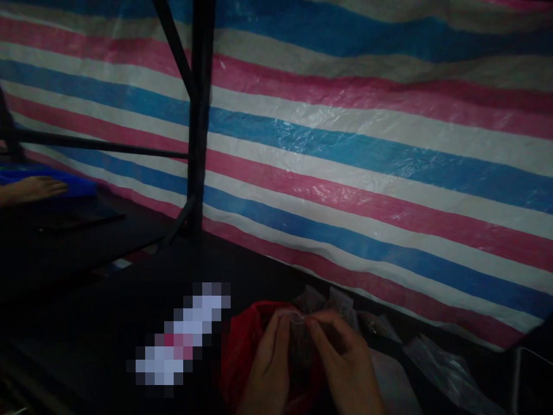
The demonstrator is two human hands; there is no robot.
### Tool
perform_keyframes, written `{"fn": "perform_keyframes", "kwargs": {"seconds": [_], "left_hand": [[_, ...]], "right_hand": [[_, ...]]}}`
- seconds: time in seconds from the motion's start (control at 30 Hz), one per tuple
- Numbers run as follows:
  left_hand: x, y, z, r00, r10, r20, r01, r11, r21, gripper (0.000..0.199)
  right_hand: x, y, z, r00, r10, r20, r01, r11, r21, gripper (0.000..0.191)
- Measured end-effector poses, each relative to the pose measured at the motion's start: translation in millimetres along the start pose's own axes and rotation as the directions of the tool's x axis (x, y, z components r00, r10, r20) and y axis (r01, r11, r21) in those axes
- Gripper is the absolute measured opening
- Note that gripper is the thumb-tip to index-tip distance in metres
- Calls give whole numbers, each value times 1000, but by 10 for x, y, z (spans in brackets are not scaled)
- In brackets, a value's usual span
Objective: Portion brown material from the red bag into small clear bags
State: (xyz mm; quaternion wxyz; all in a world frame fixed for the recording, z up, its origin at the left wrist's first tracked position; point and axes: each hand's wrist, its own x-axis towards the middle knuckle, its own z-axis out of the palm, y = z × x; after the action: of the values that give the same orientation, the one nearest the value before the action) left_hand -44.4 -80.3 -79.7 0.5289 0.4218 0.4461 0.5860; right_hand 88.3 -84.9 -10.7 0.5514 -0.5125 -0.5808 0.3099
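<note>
Between my two hands is a small clear plastic bag, pinched along its top edge. My left hand closes on the left end of that edge, and my right hand grips the right end with thumb and fingers. The bag's contents are too dark to make out. Right below and behind it is a red bag, its top open, partly hidden by my hands.
Several small clear bags lie behind my hands, and a flat clear bag is to the right. A pixelated pale strip is on the dark table. Another person's hand rests on blue material. A dark post stands before striped sheeting.
</note>
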Motion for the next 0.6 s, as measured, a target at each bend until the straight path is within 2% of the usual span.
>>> {"fn": "perform_keyframes", "kwargs": {"seconds": [0.13, 0.23, 0.3, 0.37, 0.47, 0.6], "left_hand": [[-130, -190, -120, 996, 72, 58, -71, 997, -9, 46], [-189, -275, -197, 990, 136, 31, -138, 989, 60, 47], [-156, -300, -253, 995, 103, -1, -103, 991, 83, 48], [-85, -281, -274, 999, 7, -36, -4, 997, 81, 44], [-16, -171, -164, 996, -68, -56, 71, 996, 57, 43], [-121, -3, 121, 999, 9, 54, -7, 1000, -24, 44]], "right_hand": [[-39, 23, 83, 997, -68, -46, 67, 998, -18, 34], [-59, 30, 126, 991, -79, -109, 78, 997, -13, 25], [-54, 32, 105, 983, -39, -180, 37, 999, -13, 23], [-39, 27, 54, 978, 38, -204, -35, 999, 17, 26], [-5, 4, -18, 979, 132, -158, -116, 987, 109, 38], [44, -41, -17, 988, 122, -92, -113, 989, 92, 39]]}}
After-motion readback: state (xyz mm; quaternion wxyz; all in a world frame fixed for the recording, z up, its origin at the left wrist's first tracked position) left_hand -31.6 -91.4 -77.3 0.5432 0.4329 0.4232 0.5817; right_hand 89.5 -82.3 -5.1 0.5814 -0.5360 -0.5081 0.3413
